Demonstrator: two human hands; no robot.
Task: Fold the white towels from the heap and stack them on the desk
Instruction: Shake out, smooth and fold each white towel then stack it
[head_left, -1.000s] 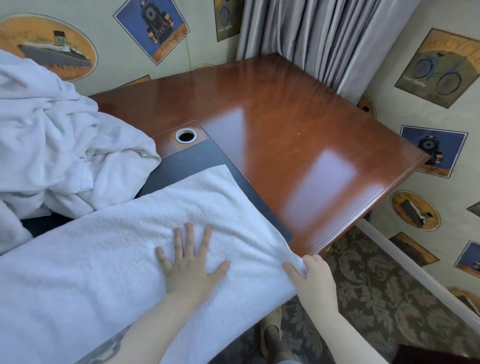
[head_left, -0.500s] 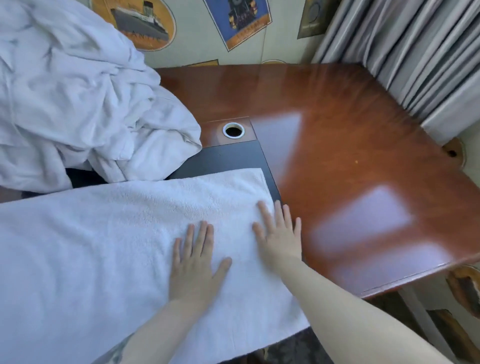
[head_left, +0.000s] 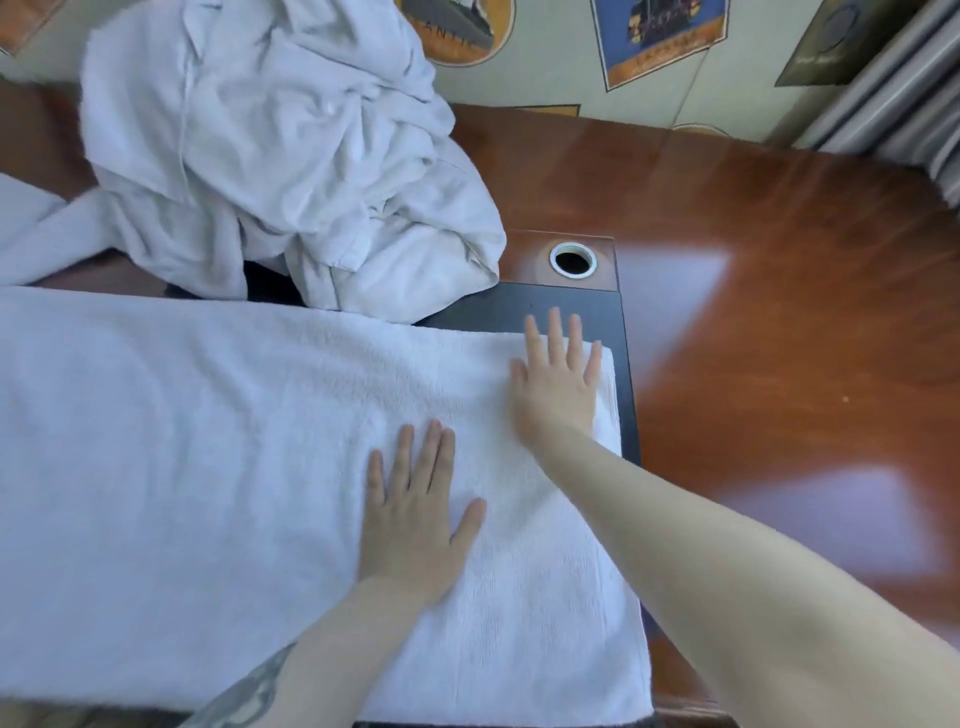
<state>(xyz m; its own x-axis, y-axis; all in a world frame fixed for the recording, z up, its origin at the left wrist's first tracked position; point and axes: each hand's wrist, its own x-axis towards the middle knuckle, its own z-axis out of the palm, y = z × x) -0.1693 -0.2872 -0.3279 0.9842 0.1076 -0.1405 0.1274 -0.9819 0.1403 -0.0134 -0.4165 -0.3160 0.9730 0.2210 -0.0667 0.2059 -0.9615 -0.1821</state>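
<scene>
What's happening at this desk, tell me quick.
A person is folding towels. Both hands lie flat, fingers straight, on a white towel spread across the near side of the desk: the left hand near its middle, the right hand at its far right corner, fingertips just past the edge onto the dark desk pad. A heap of unfolded white towels sits behind it, to the left. No folded stack is in view.
</scene>
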